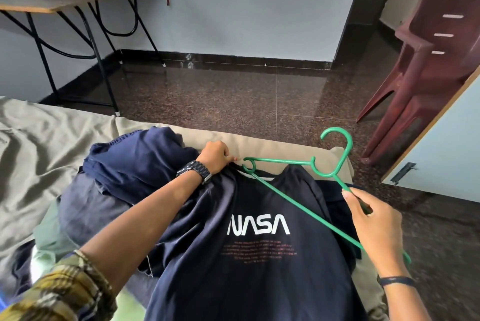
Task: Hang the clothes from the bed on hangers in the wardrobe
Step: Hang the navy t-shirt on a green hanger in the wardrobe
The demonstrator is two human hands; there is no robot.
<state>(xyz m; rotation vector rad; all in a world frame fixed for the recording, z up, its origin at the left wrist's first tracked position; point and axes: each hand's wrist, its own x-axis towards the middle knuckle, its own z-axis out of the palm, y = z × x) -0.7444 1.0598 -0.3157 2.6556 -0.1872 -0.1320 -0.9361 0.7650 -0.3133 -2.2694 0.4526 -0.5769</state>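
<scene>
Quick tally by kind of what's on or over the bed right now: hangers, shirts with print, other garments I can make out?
Green plastic hangers: 1, held by the right hand
Printed T-shirts: 1, the navy NASA T-shirt, gripped at the collar by the left hand
Other garments: at least 1, a crumpled navy garment; the pile beneath is too tangled to count
Total: 3 countable

Home bedroom: bed [39,144] lower left, folding desk [52,3] upper left, plastic chairs [428,61] right, wardrobe door [446,144].
</scene>
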